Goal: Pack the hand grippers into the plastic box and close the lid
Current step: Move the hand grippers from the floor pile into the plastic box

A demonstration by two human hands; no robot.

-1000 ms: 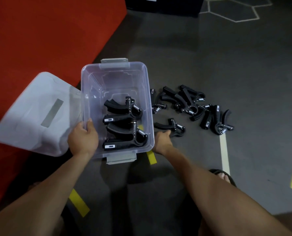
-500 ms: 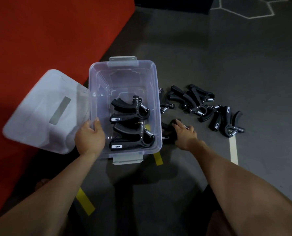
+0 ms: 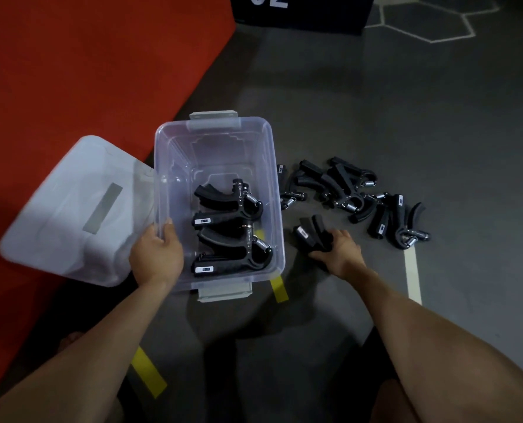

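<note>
A clear plastic box (image 3: 174, 154) stands open on the dark floor, with grey latches at its near and far ends. Two black hand grippers (image 3: 223, 206) lie inside it, one in front of the other. My left hand (image 3: 156, 254) holds the box's near left rim. My right hand (image 3: 339, 251) is closed around a black hand gripper (image 3: 310, 233) just right of the box, its handles sticking up and left. Several more black hand grippers (image 3: 345, 190) lie in a loose pile on the floor to the right. The translucent lid (image 3: 71, 215) rests left of the box.
A red mat (image 3: 71, 71) covers the floor to the left, under part of the lid. A black block with white digits (image 3: 297, 10) stands at the far end. Yellow tape strips (image 3: 278, 288) and a white strip (image 3: 413, 276) mark the floor.
My right hand has closed on the nearest gripper on the floor and turned it so its handles point up. My left hand stays on the box rim.
</note>
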